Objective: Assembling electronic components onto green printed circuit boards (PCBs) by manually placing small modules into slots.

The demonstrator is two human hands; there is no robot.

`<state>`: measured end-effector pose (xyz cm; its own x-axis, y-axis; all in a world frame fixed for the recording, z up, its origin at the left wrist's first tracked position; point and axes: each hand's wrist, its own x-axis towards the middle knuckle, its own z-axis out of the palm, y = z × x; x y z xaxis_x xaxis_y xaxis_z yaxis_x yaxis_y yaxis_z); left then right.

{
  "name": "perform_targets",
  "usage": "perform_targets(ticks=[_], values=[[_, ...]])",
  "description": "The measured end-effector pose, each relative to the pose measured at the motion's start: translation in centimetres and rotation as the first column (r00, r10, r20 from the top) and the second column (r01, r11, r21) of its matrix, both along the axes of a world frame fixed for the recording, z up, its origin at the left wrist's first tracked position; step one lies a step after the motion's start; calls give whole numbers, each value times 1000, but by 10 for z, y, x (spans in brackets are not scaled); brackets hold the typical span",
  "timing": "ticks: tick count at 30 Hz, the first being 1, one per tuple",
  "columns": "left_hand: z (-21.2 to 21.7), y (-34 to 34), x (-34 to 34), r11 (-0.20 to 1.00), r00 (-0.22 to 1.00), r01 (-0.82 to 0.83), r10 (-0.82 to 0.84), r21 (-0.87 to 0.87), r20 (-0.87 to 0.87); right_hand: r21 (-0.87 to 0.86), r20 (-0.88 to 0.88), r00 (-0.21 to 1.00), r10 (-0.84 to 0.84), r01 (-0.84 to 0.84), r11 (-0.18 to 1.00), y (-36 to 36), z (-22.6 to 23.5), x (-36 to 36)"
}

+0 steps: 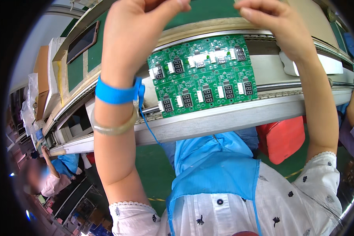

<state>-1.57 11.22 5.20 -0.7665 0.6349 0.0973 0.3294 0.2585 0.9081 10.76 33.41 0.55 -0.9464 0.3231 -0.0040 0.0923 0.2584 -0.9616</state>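
A green circuit board panel (202,74), with several black digit displays and white connectors in two rows, lies across the metal rails in front of me. Above its left end is my left hand (133,37), thumb and fingers drawn together at the picture's top edge, which cuts part of them off. My right hand (281,29) is raised beyond the panel's far right corner, fingertips pinched. Whatever is between the fingers of either hand is too small or hidden to name. Neither hand touches the panel. A blue wrist strap (116,91) with a cord circles my left wrist.
A metal rail (224,117) runs along the near side of the line. A phone (83,42) lies on the green surface at far left. A red stool seat (281,139) stands below the rail. Other people (61,175) sit at left and right.
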Motion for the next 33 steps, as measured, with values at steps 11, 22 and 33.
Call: perform_targets(ticks=[11,22,33], values=[[-32,-25,32,972,951,205,-226,114,209,-94,-9,997,74,-75,993,15,-26,51],[-43,-35,29,964,948,114,-178,241,262,51,5,997,79,-79,996,1,-28,56],[-42,-41,25,966,956,106,-164,236,243,525,-71,972,223,-153,837,-5,-24,52]])
